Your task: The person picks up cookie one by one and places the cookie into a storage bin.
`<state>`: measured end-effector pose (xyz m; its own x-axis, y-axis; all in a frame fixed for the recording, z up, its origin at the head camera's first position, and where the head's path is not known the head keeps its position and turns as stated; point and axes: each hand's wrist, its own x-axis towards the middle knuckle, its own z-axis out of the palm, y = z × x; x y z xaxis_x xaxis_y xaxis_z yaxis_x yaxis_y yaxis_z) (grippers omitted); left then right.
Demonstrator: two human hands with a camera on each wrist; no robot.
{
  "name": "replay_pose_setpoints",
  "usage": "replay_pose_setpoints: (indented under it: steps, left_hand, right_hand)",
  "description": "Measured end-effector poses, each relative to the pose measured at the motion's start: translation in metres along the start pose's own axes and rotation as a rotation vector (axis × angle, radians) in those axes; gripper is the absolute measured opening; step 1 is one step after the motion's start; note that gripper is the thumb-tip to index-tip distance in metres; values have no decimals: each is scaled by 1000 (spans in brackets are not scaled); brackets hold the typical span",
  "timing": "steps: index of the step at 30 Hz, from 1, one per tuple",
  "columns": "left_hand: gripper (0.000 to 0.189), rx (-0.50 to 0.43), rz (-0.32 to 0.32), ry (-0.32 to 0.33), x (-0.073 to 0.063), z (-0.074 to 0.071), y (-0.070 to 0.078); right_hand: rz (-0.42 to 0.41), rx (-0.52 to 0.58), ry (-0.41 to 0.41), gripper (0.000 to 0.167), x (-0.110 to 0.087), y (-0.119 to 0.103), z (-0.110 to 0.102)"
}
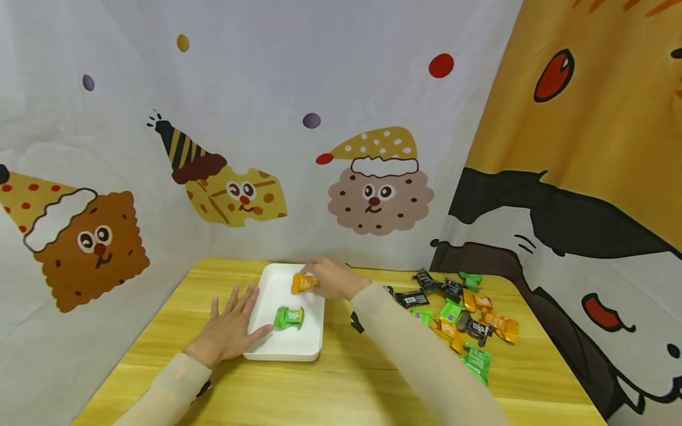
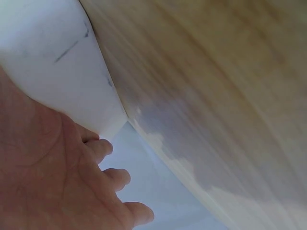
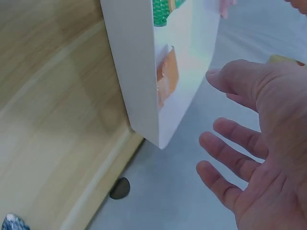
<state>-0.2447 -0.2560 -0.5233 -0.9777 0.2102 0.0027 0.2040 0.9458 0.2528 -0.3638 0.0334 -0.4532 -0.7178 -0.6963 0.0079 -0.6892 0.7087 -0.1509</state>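
A white tray [image 1: 293,349] holds a green wrapped candy [image 1: 288,318] in its near half and an orange wrapped candy [image 1: 302,283] near its far end. My left hand [image 1: 229,328] lies along the tray's left side, fingers spread and thumb over the rim. From below, the left wrist view shows its palm [image 2: 53,172] against the tray's outer wall. My right hand [image 1: 331,278] is over the far right corner of the tray, beside the orange candy. In the right wrist view its fingers [image 3: 235,165] are parted and hold nothing, apart from the orange candy [image 3: 168,76] lying in the tray.
Several wrapped candies in black, green and orange lie scattered on the right of the wooden table [image 1: 362,378], among them a green one [image 1: 476,362] nearest me and an orange one [image 1: 501,326] farthest right. A printed cloth [image 1: 256,77] hangs right behind the table's far edge.
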Motion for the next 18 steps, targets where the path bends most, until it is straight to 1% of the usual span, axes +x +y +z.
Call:
replay_pose_setpoints:
  steps: [4, 8, 18]
  left_hand:
    - [110, 5, 2, -4, 1, 0, -1]
    - [111, 1, 2, -9, 1, 0, -2]
    - [111, -13, 4, -16, 0, -2, 0]
  right_hand:
    - [-34, -33, 39, 48, -20, 4, -5]
    - [-59, -59, 60, 46, -41, 10, -4]
    - [-48, -31, 102, 42, -104, 27, 2]
